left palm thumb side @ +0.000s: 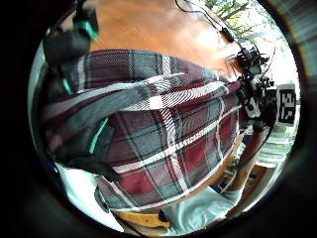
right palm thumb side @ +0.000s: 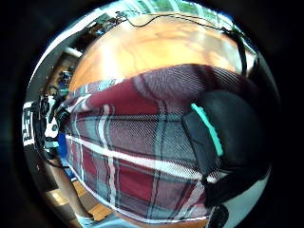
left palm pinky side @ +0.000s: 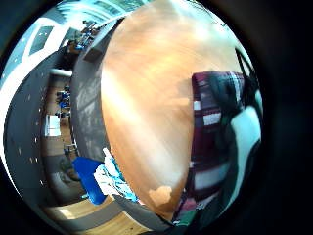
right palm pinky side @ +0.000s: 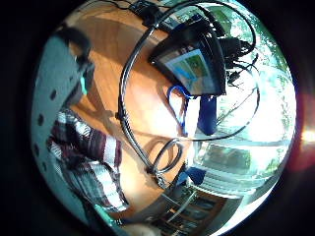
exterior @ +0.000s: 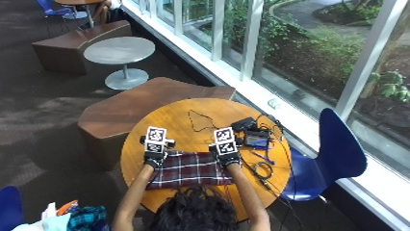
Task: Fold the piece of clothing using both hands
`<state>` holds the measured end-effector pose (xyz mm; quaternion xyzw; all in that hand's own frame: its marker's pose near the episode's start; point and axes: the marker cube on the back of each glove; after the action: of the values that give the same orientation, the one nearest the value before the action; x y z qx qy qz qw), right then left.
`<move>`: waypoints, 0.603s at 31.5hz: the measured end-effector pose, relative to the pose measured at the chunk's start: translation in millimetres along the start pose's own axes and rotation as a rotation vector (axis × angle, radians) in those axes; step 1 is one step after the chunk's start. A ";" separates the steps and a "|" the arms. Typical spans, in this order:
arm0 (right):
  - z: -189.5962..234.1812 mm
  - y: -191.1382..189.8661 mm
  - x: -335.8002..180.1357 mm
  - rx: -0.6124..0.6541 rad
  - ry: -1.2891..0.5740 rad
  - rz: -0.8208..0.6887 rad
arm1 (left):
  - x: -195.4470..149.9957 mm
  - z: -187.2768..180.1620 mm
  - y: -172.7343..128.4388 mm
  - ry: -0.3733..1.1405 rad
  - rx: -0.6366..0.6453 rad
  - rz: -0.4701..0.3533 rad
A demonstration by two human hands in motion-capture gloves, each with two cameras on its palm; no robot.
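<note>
At the lower middle of the outside view the person's head shows, and both forearms reach up the frame from it, roughly parallel and set apart. Between them, on the near part of the round wooden table point(exterior: 185, 113), lies the plaid shirt point(exterior: 190, 170), red, grey and white, spread flat as a wide rectangle. The left hand point(exterior: 154, 156) sits at the shirt's upper left corner and the right hand point(exterior: 225, 154) at its upper right corner, each resting on the far edge of the cloth. Whether the fingers pinch the fabric or only press on it cannot be told. Both thumb-side palm views are filled with plaid close under the palms. Farther up and to the right on the table lie a small tablet point(exterior: 257, 140), cables point(exterior: 200, 118) and a blue lanyard. Beyond the table's right edge stands a blue chair point(exterior: 332, 154).
</note>
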<state>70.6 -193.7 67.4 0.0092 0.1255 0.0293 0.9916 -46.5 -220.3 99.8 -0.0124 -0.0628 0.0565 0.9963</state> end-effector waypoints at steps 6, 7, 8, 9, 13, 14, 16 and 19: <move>-10.6 68.0 28.0 0.210 -0.109 0.250 | -4.2 -30.4 62.9 -0.037 0.146 -0.097; -10.2 85.1 33.0 0.214 -0.142 0.305 | -2.7 -28.1 73.8 -0.021 0.137 -0.094; -8.4 101.1 37.1 0.202 -0.171 0.358 | -0.4 -23.4 84.3 -0.001 0.120 -0.086; -4.6 114.6 40.1 0.174 -0.191 0.405 | 2.6 -16.8 94.2 0.024 0.094 -0.075; 24.3 137.3 39.9 -0.015 -0.191 0.510 | 15.3 21.2 121.0 0.115 -0.056 -0.040; 30.3 137.0 38.1 -0.042 -0.185 0.518 | 16.9 30.1 123.4 0.129 -0.087 -0.037; 38.2 133.2 34.5 -0.051 -0.173 0.526 | 19.2 42.5 125.4 0.146 -0.123 -0.034; 42.8 126.4 32.3 -0.013 -0.165 0.534 | 26.1 46.3 127.1 0.141 -0.119 -0.027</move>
<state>105.5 -66.0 104.0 0.0377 0.0374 0.2896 0.9557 -40.8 -90.2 144.9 -0.0747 0.0041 0.0382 0.9965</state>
